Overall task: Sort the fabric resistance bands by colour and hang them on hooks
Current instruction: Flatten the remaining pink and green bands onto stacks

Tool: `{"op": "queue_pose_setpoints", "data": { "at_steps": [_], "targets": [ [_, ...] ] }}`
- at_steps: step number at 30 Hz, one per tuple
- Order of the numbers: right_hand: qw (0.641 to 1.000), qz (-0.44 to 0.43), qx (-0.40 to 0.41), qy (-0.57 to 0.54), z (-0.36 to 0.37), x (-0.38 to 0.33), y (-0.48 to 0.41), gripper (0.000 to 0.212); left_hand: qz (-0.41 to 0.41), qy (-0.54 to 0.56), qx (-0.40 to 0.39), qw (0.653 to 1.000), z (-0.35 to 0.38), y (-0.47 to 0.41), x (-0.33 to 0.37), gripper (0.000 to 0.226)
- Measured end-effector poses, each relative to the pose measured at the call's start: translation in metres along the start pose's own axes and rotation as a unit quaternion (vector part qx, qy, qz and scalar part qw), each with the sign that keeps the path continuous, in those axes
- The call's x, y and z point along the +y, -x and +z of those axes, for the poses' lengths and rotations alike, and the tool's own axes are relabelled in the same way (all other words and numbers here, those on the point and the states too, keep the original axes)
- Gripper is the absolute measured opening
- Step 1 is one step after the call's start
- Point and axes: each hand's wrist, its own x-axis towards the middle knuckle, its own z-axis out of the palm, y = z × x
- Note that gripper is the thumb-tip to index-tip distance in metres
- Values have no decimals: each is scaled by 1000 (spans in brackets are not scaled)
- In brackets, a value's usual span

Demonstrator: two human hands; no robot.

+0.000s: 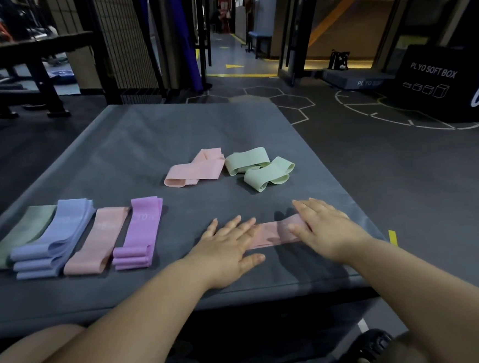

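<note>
On the near right of the grey mat [171, 135] a pink band [274, 233] lies flat, and we see only its middle; its left end goes under our left hand [229, 245] and its right end under our right hand [325, 229]. At the left edge a dark green band [16, 239] is cut off by the frame and sits in shade; pale lettering on the sorted bands is too blurred to read.

All the bands are soft cloth loops; those in the row are pressed flat into long strips; the mat is smooth and padded, with a rounded front edge. Beside the dark green band, in one row, lie a stack of blue bands [56, 238], a second pink strip [99, 241] and a stack of purple bands [142, 232], each just beside the next. Farther back, well apart from the row, loose pink loops [194, 169] lie against loose pale green loops [260, 166], twisted and partly standing open.

Both our forearms reach forward from the bottom of the view; both palms face down, fingers straight and slightly spread, gripping nothing, pressing the pink band onto the mat; our right thumb lies across it.
</note>
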Motion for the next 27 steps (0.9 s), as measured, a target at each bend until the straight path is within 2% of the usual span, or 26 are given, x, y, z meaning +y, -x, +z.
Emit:
{"op": "queue_pose_setpoints", "data": {
  "at_steps": [4, 10, 12, 14, 16, 18, 21, 23, 27],
  "targets": [
    [991, 102, 75, -44, -11, -2, -9, 40, -2, 12, 3, 1000, -1, 0, 1, 68],
    [987, 150, -13, -59, -11, -7, -19, 38, -8, 83, 20, 996, -4, -2, 1, 60],
    [984, 160, -19, -72, -11, -7, -22, 38, -17, 152, 49, 987, -8, -3, 0, 57],
    [981, 166, -25, -100, -12, -7, -24, 38, -52, 201, 111, 972, -13, -4, -2, 53],
    [978, 163, -28, -129, -11, -4, -24, 35, -110, 198, 170, 959, -17, -4, -6, 45],
    [972, 157, -18, -172, -11, -2, -24, 26, -149, 167, 180, 958, -19, -3, -11, 34],
    [954, 155, 8, -258, -12, 1, -24, 13, -155, 158, 167, 961, -20, -2, -11, 20],
    [938, 153, 0, -311, -14, 3, -23, 12, -151, 175, 165, 959, -20, -2, -9, 10],
    [871, 157, -27, -464, -21, 2, -19, 11, -152, 227, 155, 949, -25, 1, -9, 9]
  ]
}}
